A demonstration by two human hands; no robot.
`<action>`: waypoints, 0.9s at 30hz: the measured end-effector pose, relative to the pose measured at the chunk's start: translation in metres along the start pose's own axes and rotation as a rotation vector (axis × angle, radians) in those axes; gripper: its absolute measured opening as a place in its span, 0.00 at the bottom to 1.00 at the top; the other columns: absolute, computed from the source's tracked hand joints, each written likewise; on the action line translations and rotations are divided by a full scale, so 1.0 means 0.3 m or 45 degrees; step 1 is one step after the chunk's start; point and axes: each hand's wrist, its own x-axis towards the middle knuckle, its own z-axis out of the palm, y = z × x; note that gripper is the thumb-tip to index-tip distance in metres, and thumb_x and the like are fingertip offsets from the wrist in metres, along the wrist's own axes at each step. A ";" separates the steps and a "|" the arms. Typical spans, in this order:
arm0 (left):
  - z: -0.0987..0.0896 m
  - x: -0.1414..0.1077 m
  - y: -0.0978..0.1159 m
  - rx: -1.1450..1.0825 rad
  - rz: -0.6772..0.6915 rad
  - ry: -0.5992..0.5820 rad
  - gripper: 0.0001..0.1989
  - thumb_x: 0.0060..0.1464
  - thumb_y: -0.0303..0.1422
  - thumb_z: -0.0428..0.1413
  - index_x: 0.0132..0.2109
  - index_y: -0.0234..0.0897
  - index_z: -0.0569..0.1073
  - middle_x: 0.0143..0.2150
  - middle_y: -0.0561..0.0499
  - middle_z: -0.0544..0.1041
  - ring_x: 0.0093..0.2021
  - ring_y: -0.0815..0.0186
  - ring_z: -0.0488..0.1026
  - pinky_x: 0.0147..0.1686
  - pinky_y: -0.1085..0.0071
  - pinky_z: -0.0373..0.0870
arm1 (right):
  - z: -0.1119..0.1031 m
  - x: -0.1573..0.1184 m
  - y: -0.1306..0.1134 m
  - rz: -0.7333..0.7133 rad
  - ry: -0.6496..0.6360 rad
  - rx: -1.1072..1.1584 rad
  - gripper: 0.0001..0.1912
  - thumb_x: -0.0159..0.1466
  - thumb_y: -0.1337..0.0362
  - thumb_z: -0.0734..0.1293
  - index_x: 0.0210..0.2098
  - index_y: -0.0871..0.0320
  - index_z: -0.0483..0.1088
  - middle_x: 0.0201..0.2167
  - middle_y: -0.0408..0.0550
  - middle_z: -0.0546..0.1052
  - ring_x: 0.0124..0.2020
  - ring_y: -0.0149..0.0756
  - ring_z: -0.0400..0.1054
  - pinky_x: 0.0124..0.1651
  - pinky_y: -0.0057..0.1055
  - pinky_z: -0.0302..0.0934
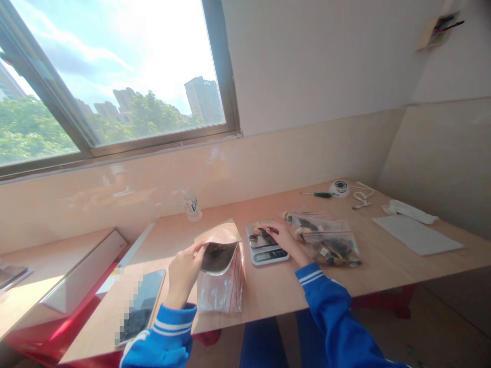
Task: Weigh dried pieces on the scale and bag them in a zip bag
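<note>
Left hand is up off the pale wooden tabletop, fingers pinched on the rim of a tan kraft-paper pouch with a dark, shiny inner lining, and it's holding that mouth wide and tipped toward the body, so the opening faces the other hand. Right under the pouch lies a small stack of clear zip bags with red seal strips, flat and close, an easy reach below the left wrist. Over to the right hand: it's stretched forward, fingers curled down on the dark, irregular pieces heaped on the platform of a small silver digital kitchen scale; whether it has actually closed on a piece, I cannot tell from here. The scale sits just between the two hands, display facing the person, so the reading stays legible. Just beyond the right hand's knuckles lies a clear plastic bag stuffed with mixed dark and pale pieces, touching or nearly touching the scale's far side. Outside the left forearm, a black smartphone rests face up near the table's edge, well clear of the action.
</note>
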 end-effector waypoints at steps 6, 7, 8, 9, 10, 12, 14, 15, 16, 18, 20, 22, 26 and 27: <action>-0.003 -0.001 -0.018 -0.071 0.015 0.014 0.17 0.57 0.41 0.45 0.47 0.49 0.75 0.34 0.50 0.80 0.38 0.61 0.75 0.30 0.74 0.60 | -0.007 -0.007 -0.006 -0.096 0.125 -0.046 0.11 0.60 0.67 0.61 0.38 0.57 0.74 0.40 0.51 0.76 0.44 0.38 0.69 0.50 0.37 0.62; -0.003 -0.002 -0.019 -0.078 0.014 0.015 0.17 0.57 0.41 0.45 0.47 0.49 0.75 0.33 0.51 0.80 0.38 0.61 0.75 0.30 0.74 0.60 | -0.006 -0.012 -0.004 -0.095 0.134 -0.060 0.12 0.60 0.68 0.61 0.39 0.57 0.74 0.40 0.51 0.76 0.44 0.38 0.69 0.49 0.37 0.62; -0.003 -0.003 -0.019 -0.085 0.014 0.015 0.17 0.57 0.41 0.45 0.47 0.49 0.75 0.33 0.51 0.80 0.38 0.61 0.75 0.30 0.74 0.60 | -0.004 -0.017 -0.001 -0.092 0.134 -0.075 0.12 0.61 0.68 0.60 0.39 0.56 0.74 0.40 0.51 0.76 0.43 0.37 0.69 0.49 0.37 0.63; -0.003 -0.004 -0.018 -0.092 0.015 0.016 0.17 0.57 0.41 0.45 0.47 0.49 0.75 0.33 0.51 0.80 0.37 0.61 0.75 0.30 0.74 0.60 | -0.001 -0.023 0.003 -0.087 0.125 -0.090 0.12 0.61 0.69 0.60 0.40 0.56 0.74 0.40 0.50 0.76 0.43 0.37 0.70 0.48 0.36 0.63; -0.002 -0.005 -0.015 -0.094 0.015 0.016 0.17 0.57 0.41 0.45 0.47 0.49 0.75 0.33 0.51 0.80 0.37 0.61 0.75 0.30 0.74 0.60 | 0.002 -0.028 0.007 -0.085 0.110 -0.105 0.13 0.61 0.69 0.60 0.40 0.56 0.74 0.40 0.50 0.76 0.43 0.37 0.70 0.47 0.36 0.64; -0.002 -0.006 -0.010 -0.080 0.012 0.016 0.17 0.57 0.41 0.45 0.47 0.49 0.76 0.33 0.50 0.80 0.37 0.60 0.75 0.29 0.74 0.60 | 0.009 -0.038 0.010 -0.093 0.087 -0.136 0.13 0.62 0.69 0.59 0.40 0.56 0.73 0.40 0.50 0.75 0.43 0.37 0.69 0.48 0.36 0.63; -0.003 -0.006 -0.004 -0.051 0.007 0.013 0.18 0.57 0.41 0.45 0.47 0.48 0.76 0.32 0.50 0.80 0.36 0.60 0.75 0.29 0.74 0.60 | 0.015 -0.045 0.004 -0.109 0.100 -0.181 0.12 0.63 0.68 0.59 0.41 0.56 0.73 0.41 0.51 0.74 0.44 0.37 0.69 0.49 0.36 0.63; -0.003 -0.006 -0.003 -0.038 0.004 0.011 0.18 0.57 0.41 0.45 0.47 0.48 0.75 0.32 0.50 0.80 0.36 0.60 0.75 0.29 0.73 0.59 | 0.018 -0.047 -0.002 -0.116 0.112 -0.207 0.12 0.63 0.67 0.58 0.41 0.56 0.72 0.42 0.51 0.73 0.44 0.37 0.68 0.49 0.37 0.62; -0.002 -0.005 -0.002 -0.029 0.004 0.009 0.18 0.57 0.41 0.45 0.47 0.48 0.75 0.32 0.49 0.79 0.36 0.60 0.75 0.29 0.73 0.59 | 0.021 -0.050 -0.010 -0.125 0.118 -0.232 0.13 0.64 0.66 0.58 0.42 0.57 0.72 0.42 0.52 0.72 0.44 0.38 0.68 0.50 0.37 0.62; -0.002 -0.005 -0.002 -0.016 0.004 0.007 0.18 0.57 0.41 0.44 0.48 0.49 0.75 0.32 0.49 0.79 0.36 0.60 0.75 0.29 0.73 0.59 | 0.031 -0.054 -0.026 -0.156 0.097 -0.283 0.13 0.65 0.66 0.57 0.42 0.57 0.72 0.43 0.53 0.71 0.45 0.38 0.67 0.50 0.38 0.62; 0.000 -0.007 -0.004 -0.006 0.002 0.007 0.18 0.57 0.42 0.44 0.48 0.49 0.75 0.31 0.49 0.79 0.36 0.59 0.75 0.29 0.73 0.59 | 0.044 -0.059 -0.037 -0.201 0.040 -0.354 0.14 0.65 0.67 0.56 0.44 0.56 0.71 0.43 0.52 0.70 0.46 0.38 0.66 0.51 0.39 0.61; 0.000 -0.009 -0.006 -0.004 0.001 0.003 0.18 0.57 0.42 0.44 0.47 0.49 0.75 0.31 0.49 0.79 0.36 0.59 0.75 0.29 0.73 0.59 | 0.061 -0.064 -0.040 -0.228 0.001 -0.474 0.14 0.64 0.69 0.57 0.45 0.55 0.71 0.44 0.52 0.70 0.47 0.39 0.64 0.51 0.41 0.61; 0.000 -0.013 -0.006 -0.026 0.007 0.001 0.18 0.57 0.42 0.44 0.47 0.49 0.75 0.31 0.50 0.79 0.36 0.59 0.75 0.29 0.73 0.59 | 0.083 -0.072 -0.039 -0.202 -0.037 -0.722 0.12 0.62 0.71 0.60 0.36 0.56 0.75 0.42 0.50 0.72 0.46 0.41 0.63 0.50 0.40 0.60; 0.000 -0.013 -0.005 -0.030 0.008 0.002 0.18 0.57 0.42 0.45 0.47 0.49 0.75 0.32 0.50 0.79 0.36 0.59 0.75 0.30 0.73 0.59 | 0.084 -0.073 -0.041 -0.195 -0.048 -0.763 0.12 0.62 0.71 0.60 0.34 0.56 0.75 0.41 0.50 0.72 0.45 0.41 0.64 0.49 0.40 0.60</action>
